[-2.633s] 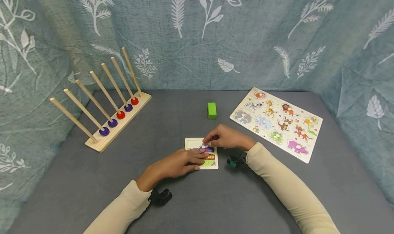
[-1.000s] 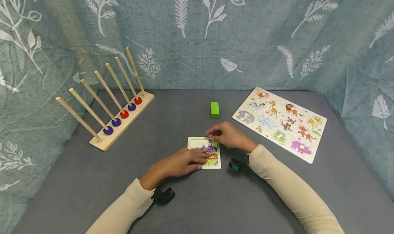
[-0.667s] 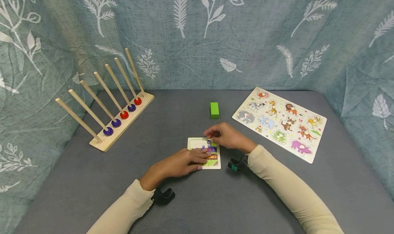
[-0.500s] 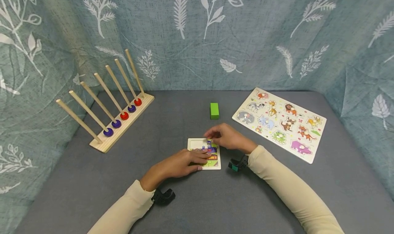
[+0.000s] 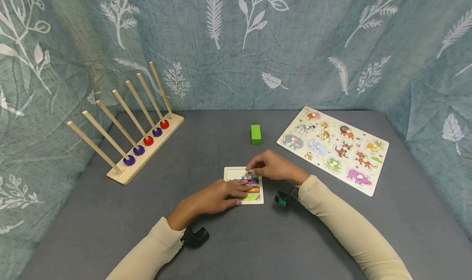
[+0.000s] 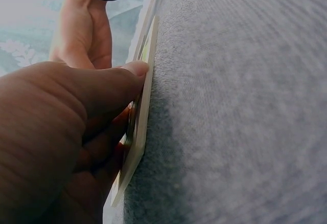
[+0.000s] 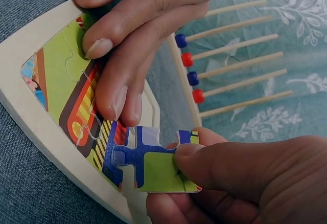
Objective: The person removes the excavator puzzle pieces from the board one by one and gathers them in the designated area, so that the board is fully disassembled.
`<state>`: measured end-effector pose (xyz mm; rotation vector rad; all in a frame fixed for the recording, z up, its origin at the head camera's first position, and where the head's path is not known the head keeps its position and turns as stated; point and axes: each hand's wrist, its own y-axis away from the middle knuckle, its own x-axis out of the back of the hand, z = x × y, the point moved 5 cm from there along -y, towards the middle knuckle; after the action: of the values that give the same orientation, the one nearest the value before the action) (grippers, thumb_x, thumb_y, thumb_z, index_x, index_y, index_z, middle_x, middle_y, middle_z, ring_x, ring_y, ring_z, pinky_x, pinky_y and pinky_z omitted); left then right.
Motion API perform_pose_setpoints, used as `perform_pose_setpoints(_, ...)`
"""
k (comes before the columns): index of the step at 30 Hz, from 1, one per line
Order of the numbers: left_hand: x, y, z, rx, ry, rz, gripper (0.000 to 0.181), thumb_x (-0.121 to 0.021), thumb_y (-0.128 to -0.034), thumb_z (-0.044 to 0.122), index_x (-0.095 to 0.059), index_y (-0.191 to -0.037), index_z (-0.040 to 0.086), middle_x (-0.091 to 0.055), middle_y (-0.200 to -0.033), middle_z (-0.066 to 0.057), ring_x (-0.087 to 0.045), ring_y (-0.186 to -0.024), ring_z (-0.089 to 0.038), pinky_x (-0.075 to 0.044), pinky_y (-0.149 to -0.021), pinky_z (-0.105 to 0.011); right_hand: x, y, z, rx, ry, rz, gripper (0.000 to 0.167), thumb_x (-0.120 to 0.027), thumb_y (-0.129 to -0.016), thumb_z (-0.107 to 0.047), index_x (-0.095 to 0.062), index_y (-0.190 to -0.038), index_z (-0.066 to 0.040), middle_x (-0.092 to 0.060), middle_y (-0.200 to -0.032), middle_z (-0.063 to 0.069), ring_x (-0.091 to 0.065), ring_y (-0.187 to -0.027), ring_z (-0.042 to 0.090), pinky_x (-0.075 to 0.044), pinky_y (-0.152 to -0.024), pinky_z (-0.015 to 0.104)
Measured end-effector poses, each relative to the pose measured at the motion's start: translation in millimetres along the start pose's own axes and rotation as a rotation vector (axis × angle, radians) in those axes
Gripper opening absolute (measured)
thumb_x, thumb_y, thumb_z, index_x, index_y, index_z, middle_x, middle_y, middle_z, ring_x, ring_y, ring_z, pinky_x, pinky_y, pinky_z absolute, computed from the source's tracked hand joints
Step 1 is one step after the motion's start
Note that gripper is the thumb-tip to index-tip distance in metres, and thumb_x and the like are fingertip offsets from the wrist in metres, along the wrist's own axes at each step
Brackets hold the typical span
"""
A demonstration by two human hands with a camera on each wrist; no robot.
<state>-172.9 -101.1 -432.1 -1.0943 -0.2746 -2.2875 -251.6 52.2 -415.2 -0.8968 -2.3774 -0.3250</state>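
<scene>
A small framed jigsaw tray (image 5: 261,199) lies on the grey table, its wooden rim (image 7: 30,137) seen close in the right wrist view. My left hand (image 5: 218,196) lies over the tray's left and lower part, fingertips on the joined pieces, thumb on the rim (image 6: 146,101). My right hand (image 5: 274,166) pinches a green and blue puzzle piece (image 7: 161,170) between thumb and fingers at the tray's upper right. That piece meets the blue knob of the piece below; whether it lies flat, I cannot tell. Part of the picture is hidden under my left fingers.
A green block (image 5: 255,134) stands behind the tray. At the left is a wooden peg rack (image 5: 125,177) with red and blue rings on several of its rods. An animal puzzle board (image 5: 321,162) lies at the right. A leaf-patterned curtain (image 5: 236,67) hangs behind the table.
My right hand has moved from the middle of the tray's upper part to its upper right, where the green and blue piece now shows. My left hand stays on the tray. The head view shifts slightly.
</scene>
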Motion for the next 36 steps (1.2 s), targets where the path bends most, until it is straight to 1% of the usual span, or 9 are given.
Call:
perform_pose_setpoints(3, -0.2, 0.4, -0.3, -0.006, 0.000, 0.003, 0.035, -0.064, -0.0947, 0.010, -0.063, -0.128, 0.002, -0.054, -0.139, -0.005, -0.041, -0.135, -0.021, -0.037, -0.107, -0.040, 0, 1.0, -2, 0.011, 0.011, 0.003, 0.016, -0.061, -0.091, 0.004, -0.073, -0.101, 0.002, -0.072, -0.095, 0.006, -0.056, -0.074, 0.006, -0.047, -0.067, 0.023)
perform_pose_setpoints(5, 0.0, 0.5, -0.3, -0.011, 0.000, 0.004, 0.035, -0.064, -0.0948, 0.010, -0.063, -0.128, 0.001, -0.054, -0.139, -0.005, -0.041, -0.135, -0.022, -0.036, -0.107, -0.040, 0, 1.3, -2, 0.016, 0.015, 0.006, 0.016, -0.061, -0.091, 0.004, -0.073, -0.101, 0.002, -0.072, -0.095, 0.006, -0.055, -0.073, 0.006, -0.047, -0.066, 0.022)
perform_pose_setpoints(12, -0.2, 1.2, -1.0, -0.020, -0.029, -0.001, 0.037, -0.064, -0.0945, 0.009, -0.061, -0.131, 0.001, -0.054, -0.139, -0.008, -0.041, -0.135, -0.023, -0.036, -0.107, -0.042, 1, 2.9, -1, 0.008, 0.013, 0.026, 0.017, -0.060, -0.093, 0.001, -0.074, -0.103, 0.001, -0.071, -0.093, 0.003, -0.047, -0.062, 0.006, -0.040, -0.057, 0.023)
perform_pose_setpoints(16, -0.5, 2.0, -1.6, -0.022, -0.026, -0.002, 0.037, -0.064, -0.0943, 0.009, -0.061, -0.131, 0.001, -0.054, -0.138, -0.008, -0.043, -0.134, -0.024, -0.037, -0.107, -0.042, 5, 5.8, 0, -0.027, -0.019, 0.045, 0.018, -0.058, -0.094, 0.000, -0.073, -0.104, 0.000, -0.071, -0.092, 0.003, -0.048, -0.056, 0.008, -0.041, -0.052, 0.024)
perform_pose_setpoints(19, 0.2, 1.6, -2.4, -0.017, -0.012, 0.004, 0.038, -0.065, -0.0941, 0.010, -0.060, -0.131, 0.002, -0.054, -0.139, -0.007, -0.042, -0.134, -0.023, -0.037, -0.107, -0.041, 8, 6.6, 0, -0.030, -0.032, 0.049, 0.019, -0.057, -0.094, 0.001, -0.073, -0.105, 0.001, -0.071, -0.091, 0.005, -0.048, -0.053, 0.009, -0.042, -0.050, 0.025)
perform_pose_setpoints(25, 0.7, 0.0, -2.4, -0.009, 0.002, 0.011, 0.038, -0.065, -0.0940, 0.010, -0.061, -0.131, 0.003, -0.055, -0.137, -0.006, -0.042, -0.135, -0.021, -0.036, -0.107, -0.039, 15, 9.7, 0, -0.038, -0.012, 0.047, 0.019, -0.058, -0.095, -0.001, -0.073, -0.105, 0.000, -0.071, -0.094, 0.005, -0.051, -0.060, 0.011, -0.044, -0.054, 0.027)
perform_pose_setpoints(29, -0.4, 0.4, -1.1, -0.003, -0.017, -0.002, 0.037, -0.065, -0.0942, 0.010, -0.062, -0.130, 0.003, -0.056, -0.137, -0.006, -0.043, -0.134, -0.022, -0.036, -0.107, -0.040, 22, 13.9, 2, -0.041, 0.008, 0.065, 0.018, -0.058, -0.094, 0.000, -0.072, -0.106, 0.001, -0.070, -0.097, 0.006, -0.057, -0.069, 0.012, -0.048, -0.062, 0.029)
perform_pose_setpoints(32, -1.0, 0.5, -0.1, -0.006, -0.035, -0.008, 0.037, -0.065, -0.0940, 0.008, -0.062, -0.130, 0.002, -0.056, -0.137, -0.008, -0.042, -0.134, -0.023, -0.035, -0.108, -0.040, 27, 17.2, 2, -0.015, 0.017, 0.084, 0.019, -0.057, -0.094, 0.002, -0.072, -0.106, 0.002, -0.069, -0.100, 0.007, -0.059, -0.075, 0.014, -0.049, -0.067, 0.031)
perform_pose_setpoints(36, -0.2, -1.2, -0.1, -0.020, -0.052, -0.005, 0.037, -0.064, -0.0938, 0.008, -0.062, -0.130, 0.002, -0.056, -0.137, -0.009, -0.042, -0.134, -0.023, -0.034, -0.109, -0.040, 36, 22.3, 1, 0.006, 0.020, 0.111, 0.019, -0.057, -0.094, 0.003, -0.072, -0.106, 0.002, -0.068, -0.101, 0.009, -0.056, -0.074, 0.016, -0.047, -0.066, 0.032)
